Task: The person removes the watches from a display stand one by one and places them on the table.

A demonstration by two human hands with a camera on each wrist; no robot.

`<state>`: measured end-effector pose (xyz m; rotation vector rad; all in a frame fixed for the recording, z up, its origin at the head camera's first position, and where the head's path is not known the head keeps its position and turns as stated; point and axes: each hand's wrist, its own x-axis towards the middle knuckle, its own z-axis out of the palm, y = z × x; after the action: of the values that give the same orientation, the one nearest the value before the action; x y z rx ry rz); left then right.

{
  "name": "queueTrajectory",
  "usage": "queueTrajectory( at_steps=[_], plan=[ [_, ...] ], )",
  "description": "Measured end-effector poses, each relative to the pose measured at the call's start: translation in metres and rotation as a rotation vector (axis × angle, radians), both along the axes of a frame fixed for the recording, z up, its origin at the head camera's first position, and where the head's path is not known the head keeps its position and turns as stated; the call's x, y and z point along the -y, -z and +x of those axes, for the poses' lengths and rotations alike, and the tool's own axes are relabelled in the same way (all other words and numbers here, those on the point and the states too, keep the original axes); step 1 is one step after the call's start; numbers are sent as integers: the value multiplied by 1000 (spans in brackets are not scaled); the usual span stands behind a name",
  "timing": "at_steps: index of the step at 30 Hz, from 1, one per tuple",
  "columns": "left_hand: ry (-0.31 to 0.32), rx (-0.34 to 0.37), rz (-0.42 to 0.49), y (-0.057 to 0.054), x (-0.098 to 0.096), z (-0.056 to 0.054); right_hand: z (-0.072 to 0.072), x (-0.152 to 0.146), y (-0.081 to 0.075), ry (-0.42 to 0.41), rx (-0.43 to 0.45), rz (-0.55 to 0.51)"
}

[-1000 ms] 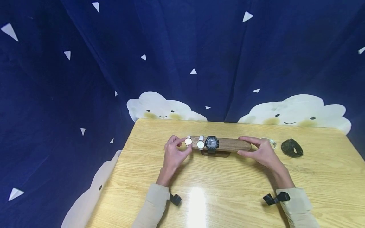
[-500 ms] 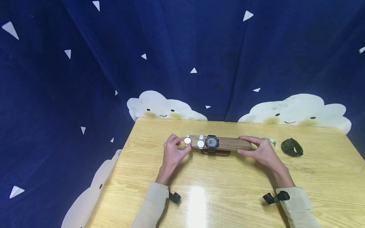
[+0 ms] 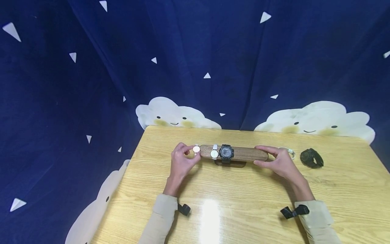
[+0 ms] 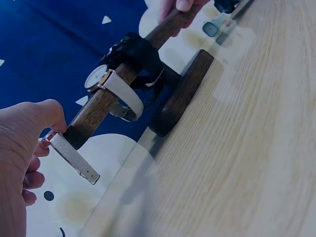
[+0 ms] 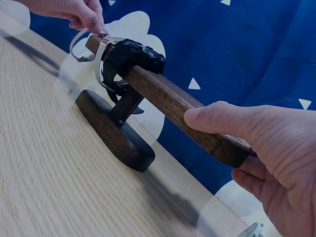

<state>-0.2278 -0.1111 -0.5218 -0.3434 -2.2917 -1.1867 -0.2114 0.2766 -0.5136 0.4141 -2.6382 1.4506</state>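
Note:
My left hand pinches a white-strapped wristwatch by its case, right at the left end of a dark wooden watch stand. In the left wrist view that watch's pale strap dangles beside the bar's tip. Farther along the bar sit a second white-strapped watch and a chunky black watch, their straps looped round it. At the opposite end, my right hand grips the bar between thumb and fingers. The stand's foot rests on the table.
Right of the stand, a black watch lies on the wooden table. Partly behind my right hand is a pale watch. A dark blue curtain with white clouds hangs along the table's back and left edges.
My left hand has shifted left with the pinched white-strapped watch, from over the bar to the bar's left tip. My right hand stays in place on the stand.

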Motion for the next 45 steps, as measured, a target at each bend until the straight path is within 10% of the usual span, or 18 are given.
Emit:
queueTrajectory(
  at_steps=[36, 45],
  plan=[
    [-132, 132, -153, 7, 49, -7, 1, 1, 0, -6, 33, 1],
    [-61, 195, -259, 11, 41, -6, 1, 0, -1, 2, 21, 6]
  ],
)
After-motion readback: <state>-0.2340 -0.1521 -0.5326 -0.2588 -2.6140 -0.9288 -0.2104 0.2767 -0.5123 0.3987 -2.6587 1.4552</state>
